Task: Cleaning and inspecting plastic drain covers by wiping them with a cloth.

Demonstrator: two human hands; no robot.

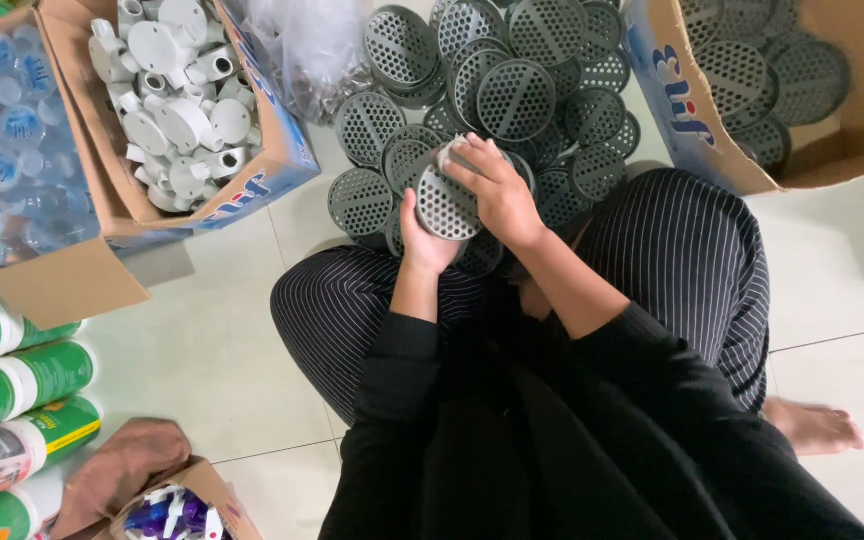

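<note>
perforated grey disc [446, 203] is gripped by both hands, just before the disc pile [512, 90] | left hand [424, 240] fingers are closed under it | right hand [500, 192] fingers are clamped over its top | white fittings box [187, 100] is left of the pile

The disc [445, 203] is partly covered: the right hand [500, 190] hides its upper right edge, and the left hand [424, 240] hides its lower left rim. What the right fingertips press at the disc's top cannot be told. Behind the disc, the disc pile [512, 90] is cut off by the top edge. Right of the disc, the box [672, 110] runs off the top and right edges. Far left of the disc, the cans [12, 400] are cut off by the left edge.
</note>
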